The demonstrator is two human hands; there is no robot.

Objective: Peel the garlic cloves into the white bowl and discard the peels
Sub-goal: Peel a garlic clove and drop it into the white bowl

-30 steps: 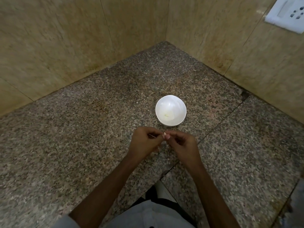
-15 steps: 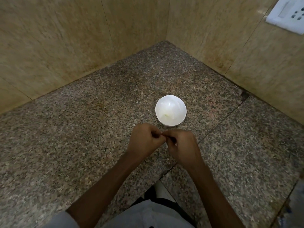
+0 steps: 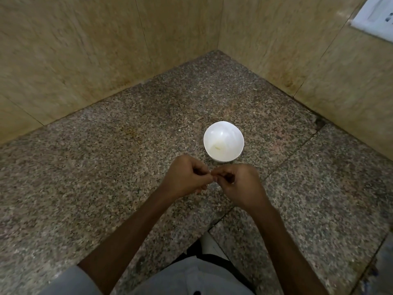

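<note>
White bowl (image 3: 231, 134) sits on the tabletop (image 3: 102, 167) just beyond the hands, slightly nearer the right hand (image 3: 241, 187), which with the left hand (image 3: 186, 178) pinches a mostly hidden garlic clove (image 3: 211, 172).

Kitchen corner, granite counter (image 3: 89, 171) (tiled walls (image 3: 80, 52))

One wide-angle camera sits on the person's head. It looks forward and down, from close above, toward the far corner of the tabletop (image 3: 89, 171); the left hand (image 3: 187, 177) and right hand (image 3: 241, 186) are in the middle.
</note>
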